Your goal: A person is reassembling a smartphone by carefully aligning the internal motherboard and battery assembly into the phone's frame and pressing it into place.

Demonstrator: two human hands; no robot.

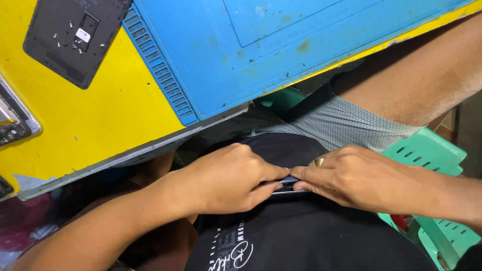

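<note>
My left hand (226, 178) and my right hand (351, 175) meet over my lap, below the table edge. Both pinch a thin dark flat device (287, 184) edge-on between thumbs and fingertips; only a narrow strip of it shows between them. A gold ring sits on a finger of my right hand. The device is held against my black printed shirt (296, 236).
A yellow table (100, 115) carries a blue work mat (241, 50). A dark flat back cover (70, 40) with several small screws on it lies at the upper left. A metal-framed part (12, 120) sits at the left edge. A green plastic chair (432, 155) is under me.
</note>
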